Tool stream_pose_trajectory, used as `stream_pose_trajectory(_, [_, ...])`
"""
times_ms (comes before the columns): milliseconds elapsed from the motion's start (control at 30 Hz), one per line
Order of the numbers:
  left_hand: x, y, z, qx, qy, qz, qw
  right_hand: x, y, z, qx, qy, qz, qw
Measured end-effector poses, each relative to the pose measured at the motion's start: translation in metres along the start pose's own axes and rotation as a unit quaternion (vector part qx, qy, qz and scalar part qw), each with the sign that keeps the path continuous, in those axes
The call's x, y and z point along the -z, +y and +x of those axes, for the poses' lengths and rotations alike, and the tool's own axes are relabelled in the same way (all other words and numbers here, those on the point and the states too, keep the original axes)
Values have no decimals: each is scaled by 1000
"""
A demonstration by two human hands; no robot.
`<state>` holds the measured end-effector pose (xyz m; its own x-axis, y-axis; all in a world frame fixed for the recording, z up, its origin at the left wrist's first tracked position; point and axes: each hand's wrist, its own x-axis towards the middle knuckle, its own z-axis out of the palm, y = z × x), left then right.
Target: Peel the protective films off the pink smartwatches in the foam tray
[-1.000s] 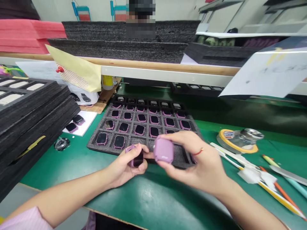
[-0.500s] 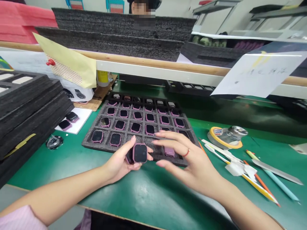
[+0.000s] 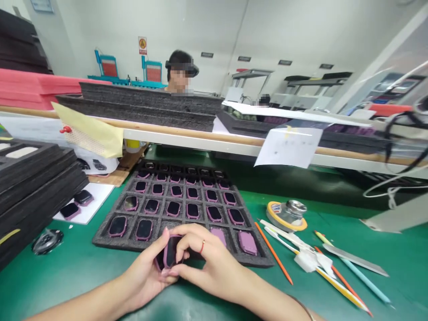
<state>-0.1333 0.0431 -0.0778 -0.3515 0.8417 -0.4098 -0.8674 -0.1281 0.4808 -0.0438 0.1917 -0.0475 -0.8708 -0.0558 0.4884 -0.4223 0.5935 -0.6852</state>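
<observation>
Two purple smartwatch bodies with black screens are held together in my left hand (image 3: 140, 277); the front smartwatch (image 3: 171, 250) partly covers the other one (image 3: 159, 261). My right hand (image 3: 216, 269) is closed around the front smartwatch, curled fingers at its right side and thumb at the lower edge. Right behind both hands lies a black foam tray (image 3: 103, 240) whose compartments hold rows of similar watches, mostly screen up. In its near row, a purple watch (image 3: 248, 242) lies face down at the right end, and another (image 3: 219, 236) is partly hidden by my right hand.
Foam trays (image 3: 40, 178) are stacked at left, beside two watches on white paper (image 3: 103, 200). A tape roll (image 3: 272, 218) with a glass jar (image 3: 296, 207), brushes, an orange stick (image 3: 274, 254) and a blade (image 3: 356, 260) lie at right. A shelf (image 3: 187, 139) crosses behind; a person is beyond.
My right hand has moved in from the right, its spread fingers closing on the front watch. That watch has turned somewhat sideways. The head view has tilted up and shifted right.
</observation>
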Motion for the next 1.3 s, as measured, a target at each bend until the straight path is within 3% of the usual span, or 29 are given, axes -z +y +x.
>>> stream_pose_trajectory(167, [-3, 0, -3, -7, 38, 7, 999, 0, -1, 0, -7, 2, 10, 1000])
stream_pose_trajectory(500, [-5, 2, -1, -19, 31, 19, 999, 3, 1, -1, 28, 21, 0, 999])
stream_pose_trajectory(733, [-5, 2, -1, -28, -35, 27, 999, 2, 4, 1, 58, 47, 13, 997])
stream_pose_trajectory(867, [-5, 4, -1, -21, -44, 27, 998, 1, 5, 2, 86, 124, -27, 988])
stream_pose_trajectory(967, [-5, 6, -3, -11, -54, 44, 997, 5, 1, -1, 46, 229, 20, 972])
stream_pose_trajectory(1033, [-5, 6, -4, -5, -67, 58, 996, 7, -1, -4, 20, 265, 67, 962])
stream_pose_trajectory(1100, [-5, 7, -5, -2, -77, 62, 995, 9, -2, -7, 19, 228, 68, 971])
stream_pose_trajectory(1233, [-3, 7, -6, 7, -80, 63, 995, 4, 2, -7, 35, 82, -22, 996])
stream_pose_trajectory(1300, [-2, 7, -5, 5, -83, 60, 995, 0, 5, -6, 38, 55, -40, 997])
